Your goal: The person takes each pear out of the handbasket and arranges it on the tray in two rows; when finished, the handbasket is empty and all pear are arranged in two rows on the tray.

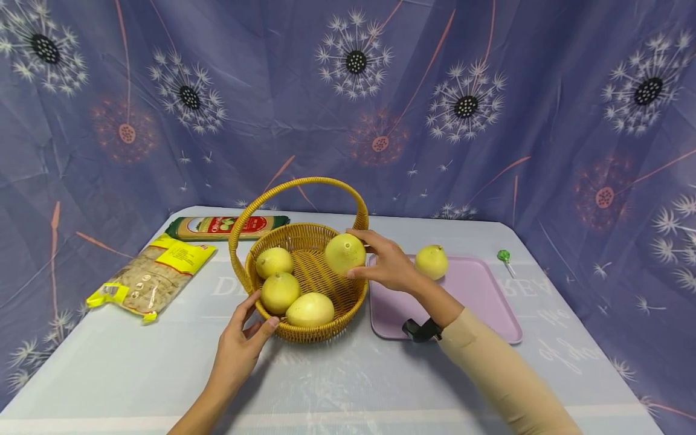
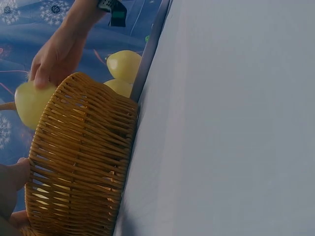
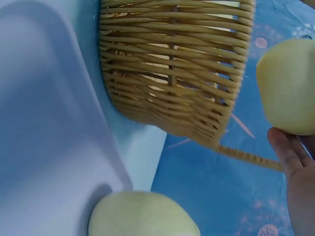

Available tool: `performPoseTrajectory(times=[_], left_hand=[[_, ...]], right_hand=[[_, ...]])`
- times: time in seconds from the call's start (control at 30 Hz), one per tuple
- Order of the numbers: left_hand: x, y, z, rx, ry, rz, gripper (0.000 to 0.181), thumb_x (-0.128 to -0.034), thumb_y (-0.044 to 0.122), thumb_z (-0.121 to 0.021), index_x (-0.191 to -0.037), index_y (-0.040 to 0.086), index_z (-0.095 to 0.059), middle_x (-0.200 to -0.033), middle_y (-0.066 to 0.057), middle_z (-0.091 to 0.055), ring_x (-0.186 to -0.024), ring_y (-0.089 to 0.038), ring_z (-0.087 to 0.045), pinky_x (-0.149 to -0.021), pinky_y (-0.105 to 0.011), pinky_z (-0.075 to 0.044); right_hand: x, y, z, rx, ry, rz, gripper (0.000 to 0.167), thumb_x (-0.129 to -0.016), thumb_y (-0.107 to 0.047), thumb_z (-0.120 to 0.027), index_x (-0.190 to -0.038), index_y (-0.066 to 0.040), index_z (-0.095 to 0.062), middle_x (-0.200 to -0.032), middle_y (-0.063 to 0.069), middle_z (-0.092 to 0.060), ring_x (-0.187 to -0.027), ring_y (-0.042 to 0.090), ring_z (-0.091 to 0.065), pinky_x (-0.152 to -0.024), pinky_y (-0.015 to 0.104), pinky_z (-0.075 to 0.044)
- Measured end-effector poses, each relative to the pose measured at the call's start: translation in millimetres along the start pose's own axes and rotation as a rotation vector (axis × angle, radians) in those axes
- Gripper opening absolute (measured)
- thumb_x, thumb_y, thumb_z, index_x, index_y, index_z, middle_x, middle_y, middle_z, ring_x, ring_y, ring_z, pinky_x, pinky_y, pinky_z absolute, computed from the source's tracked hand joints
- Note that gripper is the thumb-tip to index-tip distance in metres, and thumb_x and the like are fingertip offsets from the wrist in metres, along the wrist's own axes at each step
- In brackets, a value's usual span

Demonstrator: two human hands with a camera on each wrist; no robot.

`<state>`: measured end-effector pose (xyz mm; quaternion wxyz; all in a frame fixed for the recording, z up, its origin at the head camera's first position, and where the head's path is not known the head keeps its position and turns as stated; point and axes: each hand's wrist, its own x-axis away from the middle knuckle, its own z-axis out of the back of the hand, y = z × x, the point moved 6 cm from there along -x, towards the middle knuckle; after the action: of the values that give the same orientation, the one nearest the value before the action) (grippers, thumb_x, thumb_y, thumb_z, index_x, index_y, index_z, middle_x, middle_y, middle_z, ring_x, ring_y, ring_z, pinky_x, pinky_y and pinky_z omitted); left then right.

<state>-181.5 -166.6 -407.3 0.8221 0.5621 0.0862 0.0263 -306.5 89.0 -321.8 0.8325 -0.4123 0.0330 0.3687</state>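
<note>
Holds a yellow fruit [image 1: 342,254] in the right hand [image 1: 390,266], over the basket's side nearest that hand. Pinches it with the thumb on the near side and fingers on the far side, presumably for want of any stalk to grasp on so round a form. Held, per the right-wrist view, just above rim level, hence clear of the weave. Rests the left hand [image 1: 238,344] at the near left rim of the wicker basket [image 1: 331,329], with thumb and forefinger spread along it, probably to steady the basket. Impossible to tell whether gripping that rim or merely touching it. Just ahead of the left hand, inside the basket: three similar fruits [image 1: 280,292], grouped toward that hand, with bare wicker beside the raised one. Above both hands: the tall handle [image 1: 321,180], arched and upright. To the right of the right hand: a lilac tray [image 1: 462,308], with a raised edge likely useful against rolling. At its far part, a loose fruit [image 1: 432,261], with another [image 2: 118,87] beside it. Beyond the left hand, lying flat and well apart: a transparent bag [image 1: 154,272] and a green packet [image 1: 228,226].
</note>
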Motion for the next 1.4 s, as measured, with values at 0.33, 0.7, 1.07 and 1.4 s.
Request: performPoseTrajectory(times=[0.33,0.7,1.07,1.4], left_hand=[[0.0,-0.4,-0.3,0.005,-0.002,0.011,0.064,-0.0915,0.031,-0.062,-0.147,0.019,-0.032,-0.154,-0.011,-0.03,-0.138,-0.034,-0.036,-0.104,-0.045,-0.045],[-0.2,0.5,-0.4,0.013,0.0,-0.001,0.064,-0.0916,0.03,-0.062,-0.147,0.018,-0.032,-0.154,-0.012,-0.029,-0.138,-0.035,-0.035,-0.104,-0.045,-0.045],[0.5,-0.2,-0.1,0.0,-0.004,-0.001,0.065,-0.0918,0.033,-0.062,-0.147,0.02,-0.031,-0.154,-0.011,-0.029,-0.139,-0.034,-0.034,-0.105,-0.044,-0.044],[0.3,-0.4,-0.8,0.012,-0.006,0.0,0.065,-0.0916,0.032,-0.062,-0.147,0.019,-0.031,-0.155,-0.011,-0.028,-0.14,-0.034,-0.034,-0.106,-0.044,-0.044]], right_hand=[[28.7,-1.4,31.8,-0.02,0.114,0.014,0.08,-0.072,-0.019,-0.081,-0.142,-0.013,-0.042,-0.135,0.007,-0.051,-0.117,0.023,-0.056,-0.1,0.038,-0.051],[65.4,14.0,62.8,0.053,0.22,-0.071,0.08,-0.072,-0.02,-0.082,-0.142,-0.022,-0.043,-0.133,0.004,-0.053,-0.115,0.017,-0.057,-0.096,0.008,-0.046],[104.2,34.8,93.2,0.144,0.344,-0.105,0.078,-0.073,-0.011,-0.08,-0.142,-0.017,-0.044,-0.131,0.011,-0.054,-0.108,-0.012,-0.048,-0.09,-0.001,-0.042],[137.1,75.9,121.8,0.214,0.408,-0.305,0.081,-0.078,-0.024,-0.078,-0.145,-0.009,-0.036,-0.13,0.017,-0.053,-0.104,-0.012,-0.047,-0.085,-0.004,-0.041]])
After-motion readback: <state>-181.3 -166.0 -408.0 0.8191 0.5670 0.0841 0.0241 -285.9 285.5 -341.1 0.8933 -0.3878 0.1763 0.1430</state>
